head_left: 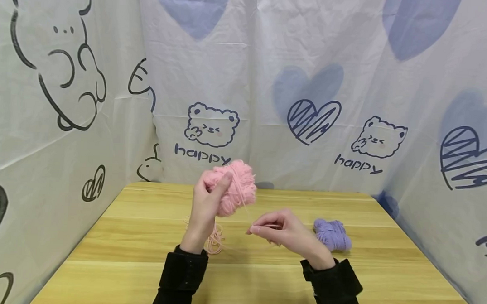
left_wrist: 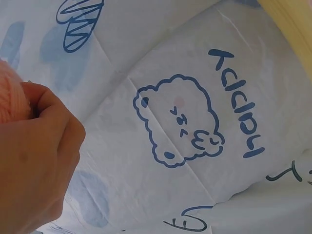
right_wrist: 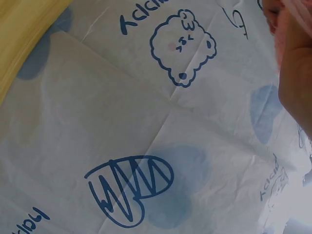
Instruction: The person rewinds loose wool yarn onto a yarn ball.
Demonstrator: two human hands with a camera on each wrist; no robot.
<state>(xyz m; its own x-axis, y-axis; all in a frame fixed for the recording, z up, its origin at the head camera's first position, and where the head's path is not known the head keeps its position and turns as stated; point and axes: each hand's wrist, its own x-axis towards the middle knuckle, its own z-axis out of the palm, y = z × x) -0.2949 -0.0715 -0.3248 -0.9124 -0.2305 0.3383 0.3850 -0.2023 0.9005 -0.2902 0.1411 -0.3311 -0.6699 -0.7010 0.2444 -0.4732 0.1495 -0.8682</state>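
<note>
Two yarn bundles (head_left: 242, 188) (head_left: 333, 235), one loose yarn tangle (head_left: 214, 243), one wooden table (head_left: 142, 238), two black cuffs (head_left: 184, 271) (head_left: 335, 283)

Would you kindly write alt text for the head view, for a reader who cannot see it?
A person's left-hand grip holds a pink yarn skein above a wooden table while the right-hand grip pinches a strand. Loose pink yarn and a purple skein lie on the table.

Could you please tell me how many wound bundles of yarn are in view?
2: the pink bundle in the left hand, and the purple bundle on the table, to the right of the right hand. No others show.
</note>
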